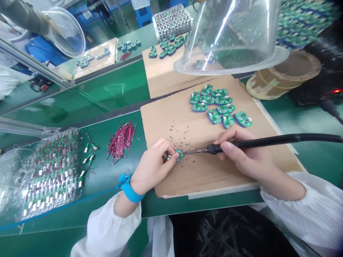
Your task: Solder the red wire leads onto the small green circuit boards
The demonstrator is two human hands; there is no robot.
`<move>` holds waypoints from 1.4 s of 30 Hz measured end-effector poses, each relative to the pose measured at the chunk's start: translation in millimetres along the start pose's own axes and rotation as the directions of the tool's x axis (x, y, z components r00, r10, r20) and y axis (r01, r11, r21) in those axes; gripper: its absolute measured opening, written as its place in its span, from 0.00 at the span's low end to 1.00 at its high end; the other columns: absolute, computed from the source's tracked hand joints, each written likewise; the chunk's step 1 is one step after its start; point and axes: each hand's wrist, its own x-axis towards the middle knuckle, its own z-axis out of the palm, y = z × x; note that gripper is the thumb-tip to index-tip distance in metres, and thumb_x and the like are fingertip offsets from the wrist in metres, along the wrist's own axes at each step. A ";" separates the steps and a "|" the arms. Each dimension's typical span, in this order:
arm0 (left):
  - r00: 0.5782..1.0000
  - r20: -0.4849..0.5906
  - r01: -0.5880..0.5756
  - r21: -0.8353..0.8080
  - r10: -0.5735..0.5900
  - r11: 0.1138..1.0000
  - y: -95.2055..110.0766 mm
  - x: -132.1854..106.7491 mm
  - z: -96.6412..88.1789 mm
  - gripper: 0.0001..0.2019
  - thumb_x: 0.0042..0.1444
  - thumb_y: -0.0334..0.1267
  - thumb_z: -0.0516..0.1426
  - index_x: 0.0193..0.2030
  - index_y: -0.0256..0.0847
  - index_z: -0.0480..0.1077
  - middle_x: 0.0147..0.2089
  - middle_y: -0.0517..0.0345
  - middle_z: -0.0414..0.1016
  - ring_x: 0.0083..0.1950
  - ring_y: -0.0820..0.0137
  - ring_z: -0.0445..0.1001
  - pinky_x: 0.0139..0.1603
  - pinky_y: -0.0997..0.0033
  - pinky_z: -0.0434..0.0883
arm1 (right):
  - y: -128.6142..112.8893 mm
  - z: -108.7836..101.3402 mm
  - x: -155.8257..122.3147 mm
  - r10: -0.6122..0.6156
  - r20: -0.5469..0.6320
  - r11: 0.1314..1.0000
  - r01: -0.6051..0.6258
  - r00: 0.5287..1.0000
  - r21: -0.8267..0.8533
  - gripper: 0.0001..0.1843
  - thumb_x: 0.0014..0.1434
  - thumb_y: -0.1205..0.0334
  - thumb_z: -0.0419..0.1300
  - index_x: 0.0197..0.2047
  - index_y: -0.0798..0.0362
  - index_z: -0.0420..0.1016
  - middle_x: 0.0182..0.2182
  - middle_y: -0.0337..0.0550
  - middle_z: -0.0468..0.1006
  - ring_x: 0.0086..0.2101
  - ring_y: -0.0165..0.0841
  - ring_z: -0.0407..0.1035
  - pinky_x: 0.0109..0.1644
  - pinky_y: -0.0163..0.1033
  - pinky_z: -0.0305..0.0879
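Between the fingertips of my left hand [157, 160] is a small green circuit board [179, 155], mostly covered by the fingers. A blue strap circles that wrist. My right hand [241, 153] grips a black soldering iron [257, 142] like a pen, its cord running off to the right. The iron's metal tip points left and is at the board's right edge; I cannot tell if it touches. Both hands are over a brown cardboard sheet [171, 184] dotted with dark specks. Beyond my right hand lies a group of several green circuit boards [225, 109].
Red wires [122, 141] lie left of the cardboard. Further left, a clear plastic bag [53, 171] is under rows of small wired metal parts. A clear extraction hood [230, 39] hangs ahead, beside a round cardboard tub [284, 75]. More boards [170, 46] lie beyond the ledge.
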 end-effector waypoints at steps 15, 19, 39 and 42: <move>0.997 0.078 -0.006 -0.008 0.006 1.000 -3.3 -2.8 -8.3 0.06 0.68 0.33 0.55 0.37 0.41 0.67 0.51 0.57 0.76 0.44 0.70 0.74 0.38 0.69 0.68 | 3.4 -2.3 -2.6 0.022 0.051 0.999 -0.021 0.998 -0.028 0.06 0.69 0.56 0.60 0.41 0.47 0.73 0.27 0.38 0.75 0.26 0.32 0.68 0.28 0.39 0.62; 0.999 0.046 0.015 0.029 -0.017 0.999 -1.2 -3.4 -2.7 0.06 0.67 0.33 0.55 0.36 0.41 0.65 0.49 0.58 0.75 0.42 0.71 0.74 0.36 0.70 0.67 | 2.1 -1.9 -1.5 0.022 0.076 0.999 -0.018 0.997 -0.049 0.05 0.69 0.56 0.61 0.40 0.47 0.74 0.28 0.38 0.75 0.26 0.31 0.68 0.28 0.39 0.63; 0.999 -0.025 0.028 0.036 -0.027 0.999 2.0 -4.8 4.2 0.06 0.66 0.31 0.56 0.35 0.41 0.66 0.47 0.58 0.75 0.42 0.69 0.73 0.40 0.66 0.68 | 0.8 -1.0 -0.9 -0.002 0.085 0.998 0.007 0.996 -0.062 0.06 0.69 0.55 0.61 0.40 0.46 0.73 0.27 0.38 0.74 0.26 0.32 0.67 0.28 0.40 0.62; 0.999 -0.017 0.038 0.033 -0.037 0.999 2.6 -5.5 3.8 0.06 0.66 0.32 0.56 0.36 0.41 0.66 0.48 0.58 0.75 0.43 0.69 0.73 0.39 0.66 0.68 | 2.0 -1.6 -1.6 0.000 0.063 0.999 0.003 0.998 -0.045 0.06 0.69 0.55 0.60 0.40 0.46 0.73 0.27 0.38 0.74 0.25 0.32 0.67 0.28 0.40 0.62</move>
